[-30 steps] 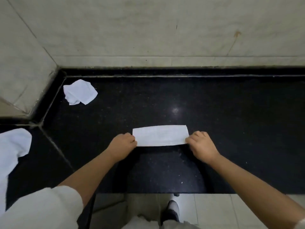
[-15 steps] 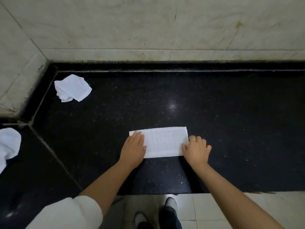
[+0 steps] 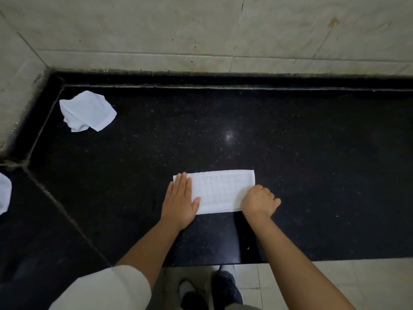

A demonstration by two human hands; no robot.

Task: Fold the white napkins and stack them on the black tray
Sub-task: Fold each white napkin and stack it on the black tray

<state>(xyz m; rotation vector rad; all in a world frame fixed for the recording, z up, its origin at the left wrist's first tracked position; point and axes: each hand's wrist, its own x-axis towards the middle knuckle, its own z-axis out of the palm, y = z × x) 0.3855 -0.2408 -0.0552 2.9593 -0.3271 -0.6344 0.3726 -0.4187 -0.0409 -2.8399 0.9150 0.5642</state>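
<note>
Now a folded white napkin (image 3: 223,190) lying flat as a long strip near the front edge of the black stone counter (image 3: 312,164), its ribbed weave showing on top. Left hand (image 3: 181,199) spread open, palm down, fingers straight and together, pressing the strip's left end, thumb resting on the cloth. Right hand (image 3: 259,201) curled at the strip's lower right corner, knuckles up, fingers bent over the cloth edge; cannot tell whether pinching it or only pressing. Farther back, near the counter's left corner, a second white napkin (image 3: 87,111), crumpled and loosely bunched, well apart from the folded one. At the far left edge, on the adjoining counter section, part of another white cloth (image 3: 5,193), cut off by the frame. Behind the counter a pale tiled wall (image 3: 201,30). Below the front edge, light floor tiles (image 3: 335,283) and dark shoes (image 3: 225,287). No tray or other container anywhere in view, so no stack to report.
</note>
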